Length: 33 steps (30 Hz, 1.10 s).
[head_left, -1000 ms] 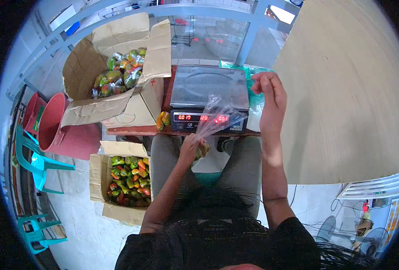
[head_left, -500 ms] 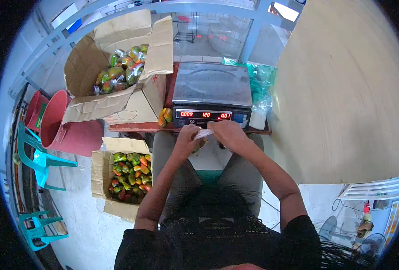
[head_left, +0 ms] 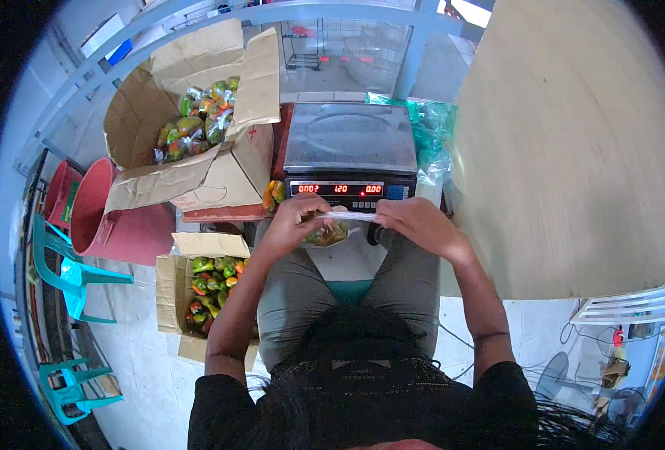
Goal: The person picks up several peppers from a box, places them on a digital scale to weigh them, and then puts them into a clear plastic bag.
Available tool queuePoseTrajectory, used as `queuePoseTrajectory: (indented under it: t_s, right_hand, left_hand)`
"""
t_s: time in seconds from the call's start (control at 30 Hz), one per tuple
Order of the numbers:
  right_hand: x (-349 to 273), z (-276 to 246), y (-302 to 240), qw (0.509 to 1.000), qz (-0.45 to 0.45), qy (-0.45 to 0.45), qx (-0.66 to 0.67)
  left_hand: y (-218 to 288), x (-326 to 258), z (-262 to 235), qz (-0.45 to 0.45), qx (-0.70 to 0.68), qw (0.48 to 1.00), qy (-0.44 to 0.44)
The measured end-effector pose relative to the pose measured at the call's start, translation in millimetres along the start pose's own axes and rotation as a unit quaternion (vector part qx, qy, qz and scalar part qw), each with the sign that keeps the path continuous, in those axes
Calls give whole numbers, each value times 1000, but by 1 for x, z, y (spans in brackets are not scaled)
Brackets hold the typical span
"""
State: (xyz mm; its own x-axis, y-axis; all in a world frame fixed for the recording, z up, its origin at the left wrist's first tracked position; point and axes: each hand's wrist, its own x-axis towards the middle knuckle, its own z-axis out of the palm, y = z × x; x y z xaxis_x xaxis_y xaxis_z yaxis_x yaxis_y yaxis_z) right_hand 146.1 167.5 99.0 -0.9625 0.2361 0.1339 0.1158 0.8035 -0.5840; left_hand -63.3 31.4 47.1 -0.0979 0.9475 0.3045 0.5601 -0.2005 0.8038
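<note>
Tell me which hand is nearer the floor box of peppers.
Left. The left hand is just up-right of the floor box; the right hand is farther right.

Single head fisheye, looking steeply down, close over lap.

Both forearms come up from the lower edge and bend inward over the lap. The left hand is curled, knuckles up, fingers pinched together at its inner side. The right hand lies palm down, its fingers closed toward the left one. The two hands sit level and near each other, seemingly both gripping, though the fingertips are hard to make out.
</note>
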Motion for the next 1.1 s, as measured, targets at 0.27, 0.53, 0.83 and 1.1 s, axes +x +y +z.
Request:
queuePoseTrajectory:
  t_s: [0.27, 0.53, 0.83, 1.1]
  right_hand:
    - [-1, -11, 36, 981, 66, 62, 171]
    - [27, 115, 99, 852, 87, 84, 509]
    - [26, 120, 62, 532, 144, 174, 816]
    - [23, 105, 73, 505, 218, 287, 785]
  left_hand:
    - [57, 14, -6, -93, -215, 968, -88]
    - [45, 47, 36, -102, -516, 845, 97]
    - [10, 48, 44, -158, -435, 873, 152]
    - [2, 29, 75, -138, -232, 957, 108]
